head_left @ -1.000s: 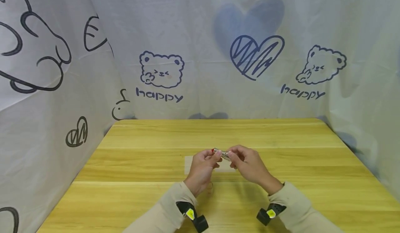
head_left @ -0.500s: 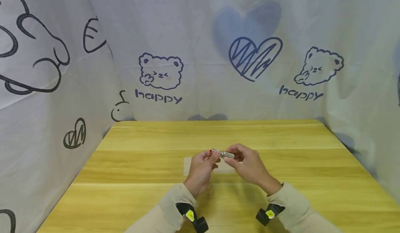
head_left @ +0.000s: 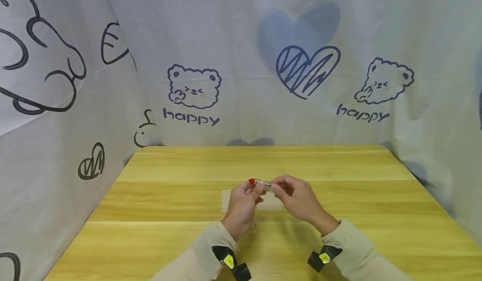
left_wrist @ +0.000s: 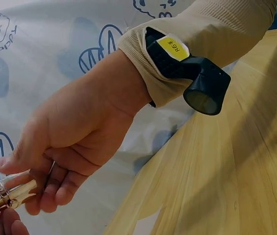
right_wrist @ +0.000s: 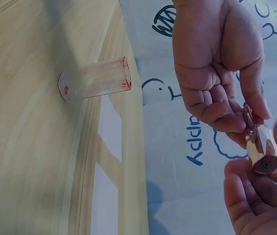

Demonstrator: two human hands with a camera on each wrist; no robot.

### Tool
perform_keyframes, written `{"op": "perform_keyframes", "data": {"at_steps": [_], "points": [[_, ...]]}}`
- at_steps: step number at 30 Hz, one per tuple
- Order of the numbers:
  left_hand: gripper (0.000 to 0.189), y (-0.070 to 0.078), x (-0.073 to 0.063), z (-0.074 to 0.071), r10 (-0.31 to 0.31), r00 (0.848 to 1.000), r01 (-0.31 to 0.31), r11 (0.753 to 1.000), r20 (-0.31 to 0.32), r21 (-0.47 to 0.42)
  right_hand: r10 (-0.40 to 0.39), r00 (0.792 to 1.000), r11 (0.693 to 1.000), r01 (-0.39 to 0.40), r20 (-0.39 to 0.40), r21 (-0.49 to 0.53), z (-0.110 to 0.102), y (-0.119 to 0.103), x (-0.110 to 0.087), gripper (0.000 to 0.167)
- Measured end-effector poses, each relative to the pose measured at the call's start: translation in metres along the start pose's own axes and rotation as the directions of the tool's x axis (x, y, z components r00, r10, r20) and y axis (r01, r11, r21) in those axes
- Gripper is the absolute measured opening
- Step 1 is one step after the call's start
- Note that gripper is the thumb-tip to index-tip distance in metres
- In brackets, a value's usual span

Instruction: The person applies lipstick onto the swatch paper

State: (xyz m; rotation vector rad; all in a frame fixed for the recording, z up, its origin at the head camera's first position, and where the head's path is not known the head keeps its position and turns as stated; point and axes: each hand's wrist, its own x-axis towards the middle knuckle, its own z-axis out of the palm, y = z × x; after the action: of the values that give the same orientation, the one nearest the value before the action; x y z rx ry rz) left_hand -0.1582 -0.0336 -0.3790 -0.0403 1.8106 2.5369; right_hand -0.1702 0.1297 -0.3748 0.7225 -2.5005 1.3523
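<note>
Both hands hold a lipstick (head_left: 268, 186) in a shiny clear-and-gold case above the table. Its red tip (head_left: 251, 181) points left, past the left thumb. The left hand (head_left: 242, 205) pinches the tube near the red end. At the other end, the right hand (head_left: 301, 198) has its thumb and fingertips on the base. The right wrist view shows the dark round bottom of the lipstick (right_wrist: 266, 164) between the right fingers. From the left wrist, the clear collar of the lipstick (left_wrist: 3, 193) appears between the two hands.
A clear lipstick cap (right_wrist: 96, 81) with red smears at its rim stands on the wooden table (head_left: 169, 197) in the right wrist view. Flat pale patches (right_wrist: 106, 208) lie on the tabletop. Patterned cloth (head_left: 241, 105) hangs behind and at both sides.
The red tip now sticks out further left of the left thumb. The right fingers shifted along the base, baring it half a second ago and covering more of it now. Left hand nearly still.
</note>
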Motion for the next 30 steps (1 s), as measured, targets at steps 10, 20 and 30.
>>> {"op": "perform_keyframes", "data": {"at_steps": [10, 20, 30], "points": [[0.018, 0.0004, -0.0017, 0.0012, 0.000, 1.000, -0.001, 0.999, -0.026, -0.035, -0.139, 0.985, 0.989, 0.134, -0.105, -0.056, 0.0046, 0.0029, 0.0020, 0.020], [0.016, 0.0013, -0.0019, 0.0010, 0.006, 1.000, -0.007, 0.998, -0.031, -0.065, -0.076, 0.996, 0.996, 0.073, -0.055, -0.048, 0.0042, 0.0003, 0.0032, 0.009], [0.024, -0.0020, 0.0027, -0.0058, 0.008, 1.000, -0.008, 1.000, -0.013, 0.026, 0.054, 0.997, 0.998, -0.055, 0.063, 0.011, 0.0022, -0.0023, 0.0074, 0.017]]}}
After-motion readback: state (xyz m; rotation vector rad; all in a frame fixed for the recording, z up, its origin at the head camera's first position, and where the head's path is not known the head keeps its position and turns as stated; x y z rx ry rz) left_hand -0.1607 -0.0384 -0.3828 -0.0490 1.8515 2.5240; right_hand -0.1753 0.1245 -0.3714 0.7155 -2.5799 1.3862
